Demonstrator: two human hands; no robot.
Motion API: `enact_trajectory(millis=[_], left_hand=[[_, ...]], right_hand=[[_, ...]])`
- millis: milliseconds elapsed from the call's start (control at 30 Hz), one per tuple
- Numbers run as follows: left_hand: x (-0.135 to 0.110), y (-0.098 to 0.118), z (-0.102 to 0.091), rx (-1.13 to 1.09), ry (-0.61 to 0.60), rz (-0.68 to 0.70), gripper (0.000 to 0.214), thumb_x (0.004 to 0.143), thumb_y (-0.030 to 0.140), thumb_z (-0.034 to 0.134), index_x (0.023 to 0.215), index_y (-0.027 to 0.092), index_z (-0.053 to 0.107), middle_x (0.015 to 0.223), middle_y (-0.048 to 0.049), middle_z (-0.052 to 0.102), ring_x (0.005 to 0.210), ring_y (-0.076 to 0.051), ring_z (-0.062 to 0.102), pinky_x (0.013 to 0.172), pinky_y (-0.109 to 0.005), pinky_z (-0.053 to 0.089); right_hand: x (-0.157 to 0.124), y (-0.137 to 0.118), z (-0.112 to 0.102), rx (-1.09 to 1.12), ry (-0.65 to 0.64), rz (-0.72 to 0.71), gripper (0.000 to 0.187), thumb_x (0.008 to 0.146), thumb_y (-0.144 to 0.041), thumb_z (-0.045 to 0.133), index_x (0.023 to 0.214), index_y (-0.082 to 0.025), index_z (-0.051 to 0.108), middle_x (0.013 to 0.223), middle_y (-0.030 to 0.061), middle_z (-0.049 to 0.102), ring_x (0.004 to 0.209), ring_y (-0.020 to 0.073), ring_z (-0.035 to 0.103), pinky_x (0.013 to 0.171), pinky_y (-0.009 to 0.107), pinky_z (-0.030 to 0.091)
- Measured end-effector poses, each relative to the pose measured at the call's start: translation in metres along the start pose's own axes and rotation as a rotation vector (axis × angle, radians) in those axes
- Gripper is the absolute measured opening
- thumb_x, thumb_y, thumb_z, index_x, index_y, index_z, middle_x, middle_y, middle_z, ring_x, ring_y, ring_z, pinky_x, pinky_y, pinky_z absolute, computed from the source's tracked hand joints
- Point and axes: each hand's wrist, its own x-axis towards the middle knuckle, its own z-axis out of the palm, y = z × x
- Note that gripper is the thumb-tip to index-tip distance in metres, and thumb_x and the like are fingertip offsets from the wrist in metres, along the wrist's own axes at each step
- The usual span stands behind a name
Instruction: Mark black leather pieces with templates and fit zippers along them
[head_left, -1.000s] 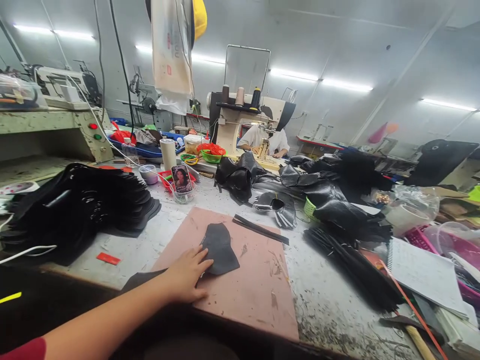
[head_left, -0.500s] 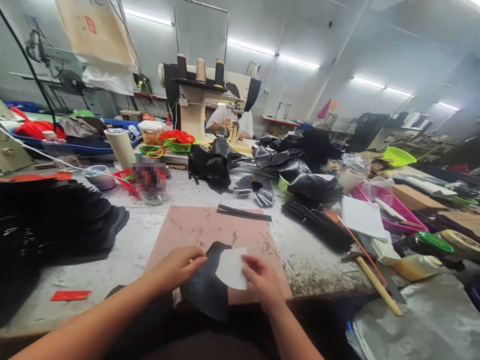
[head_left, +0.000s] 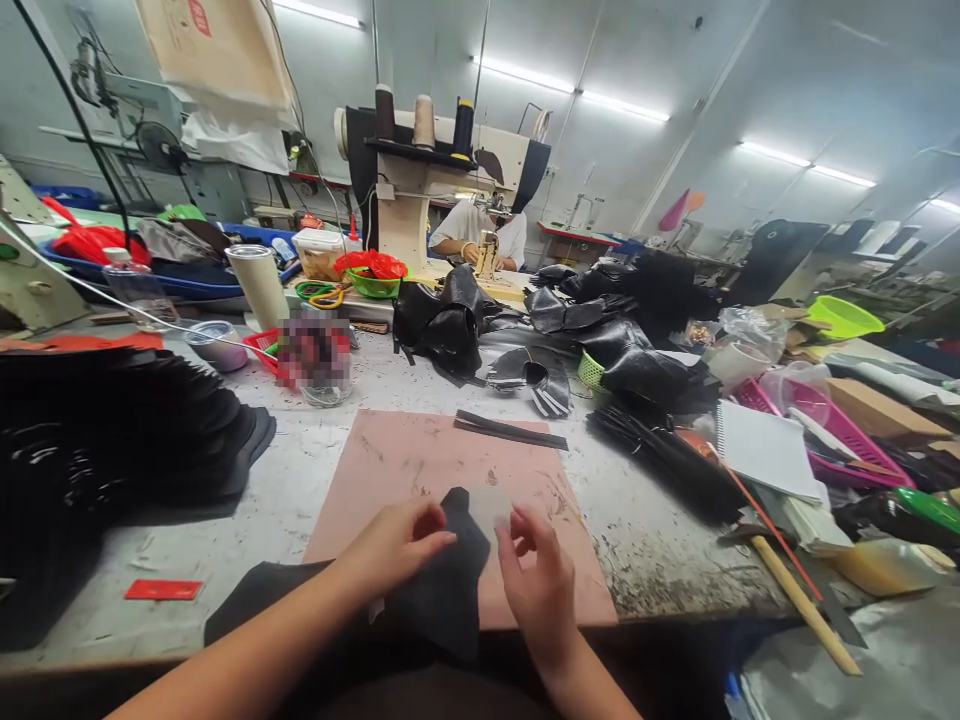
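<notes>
A dark, flat leather-like piece (head_left: 450,590) with a pointed top lies over the near edge of a pink cutting mat (head_left: 360,480). At its left side is my left hand (head_left: 397,545), fingers curled and thumb close to the forefinger; what is between them, if anything, I cannot make out. My right hand (head_left: 536,575) is just right of the piece, its fingers bent toward the thumb. By its fingertips a thin pale piece (head_left: 493,500) shows, blurred against the mat. Another dark piece (head_left: 259,595) lies under my left forearm.
Stacked black pieces (head_left: 127,430) stand at left, near a red strip (head_left: 163,590). Two dark strips (head_left: 510,430) lie on the mat's far edge. A hammer (head_left: 802,600) and a notebook (head_left: 769,450) are at right. Beyond, a person (head_left: 457,230) sits behind a sewing machine (head_left: 405,220).
The white piece, broad and flat before in my right hand, now looks faint and blurred. Both hands have curled more. The whole view has shifted, so things appear farther right.
</notes>
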Motion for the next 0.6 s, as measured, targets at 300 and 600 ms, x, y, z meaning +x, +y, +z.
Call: enact_trajectory(millis=[300,600], left_hand=[[-0.006,0.011,0.005,-0.485,0.103,-0.249,0.037,0.053,0.042,0.066,0.073,0.015,0.051,0.064,0.0019,0.057,0.051,-0.01,0.055,0.05,-0.021,0.04],[-0.002,-0.012,0.004,-0.005,-0.001,-0.224,0.015,0.068,0.029,0.051,0.076,0.017,0.056,0.06,0.0033,0.054,0.051,-0.013,0.054,0.053,-0.025,0.04]], right_hand=[[0.002,-0.013,-0.007,0.016,-0.152,-0.178,0.01,0.077,-0.021,0.056,0.087,-0.02,0.058,0.097,0.0103,0.063,0.086,0.0212,0.06,0.069,0.034,0.052],[-0.017,-0.005,-0.003,0.378,-0.298,0.57,0.01,0.067,-0.026,0.058,0.072,-0.017,0.057,0.062,0.001,0.059,0.056,0.015,0.056,0.052,0.026,0.048]])
